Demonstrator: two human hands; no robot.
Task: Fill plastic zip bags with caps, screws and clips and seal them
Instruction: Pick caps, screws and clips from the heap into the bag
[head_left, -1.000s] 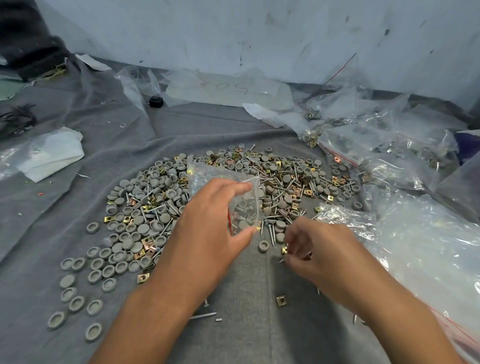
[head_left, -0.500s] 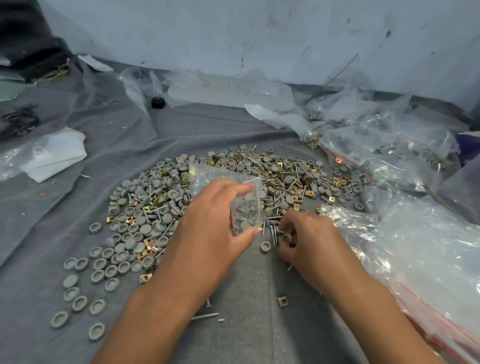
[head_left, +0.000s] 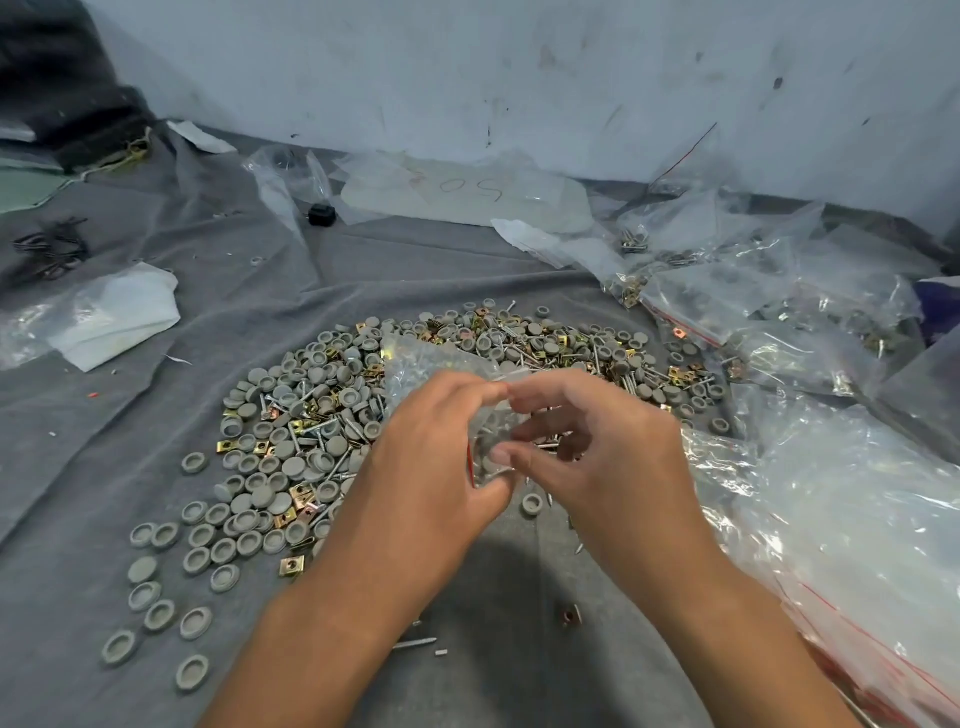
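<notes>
My left hand pinches the bag above the pile, mouth turned right. My right hand, fingers curled, sits at that mouth; what it pinches, I cannot tell.

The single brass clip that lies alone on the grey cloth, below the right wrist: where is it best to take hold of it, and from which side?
Pinch the brass clip by two opposite edges of its square plate, coming straight down from above. It lies flat, apart from the pile, with bare grey cloth around it.
</notes>
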